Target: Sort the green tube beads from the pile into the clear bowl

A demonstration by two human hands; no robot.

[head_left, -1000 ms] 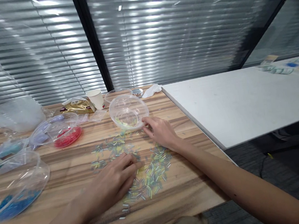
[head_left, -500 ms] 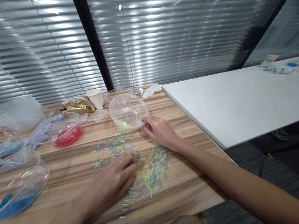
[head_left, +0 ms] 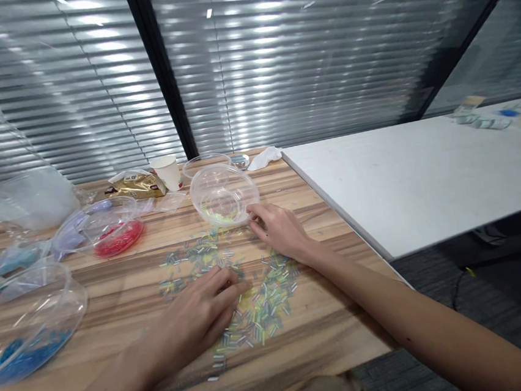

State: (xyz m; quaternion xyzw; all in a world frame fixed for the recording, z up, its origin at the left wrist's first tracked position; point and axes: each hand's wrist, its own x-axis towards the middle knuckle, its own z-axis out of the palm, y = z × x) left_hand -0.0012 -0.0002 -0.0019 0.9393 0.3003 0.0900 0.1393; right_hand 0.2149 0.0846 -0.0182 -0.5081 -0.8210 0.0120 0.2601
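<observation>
- The left hand (head_left: 198, 315) is lying palm down on the wooden desk (head_left: 112, 283), fingers bunched narrow, with the fingertips pressing into the scatter of small tube beads (head_left: 257, 309); whether a bead is pinched between them is not showing.
- The right hand (head_left: 282, 230) is resting at about one o'clock from the left, fingers loosely curled, tips touching the near rim of the clear bowl (head_left: 224, 193), gripping nothing that I can make out.
- The beads are lying loose across the desk between the two hands, spreading from the bowl's foot down toward six o'clock; a few pale ones are sitting inside the bowl too.
- Handling, as I judge it: each bead is looking tiny, hard, glossy and nearly weightless, so it is likely rolling and skidding at a touch. A fingertip pinch across the short middle of one tube looks safest, or sweeping several together with the flat of the fingers.
- The bowl is looking thin, light and springy, apt to slide or tip if nudged; steadying it at the rim, as the right hand is doing, seems the sensible place.
- At nine o'clock a second clear bowl holding red beads (head_left: 117, 239) is sitting well apart, and a third with blue beads (head_left: 22, 360) is lying at the desk's left edge.
- A paper cup (head_left: 166, 171) is standing at eleven o'clock behind the bowl.
</observation>
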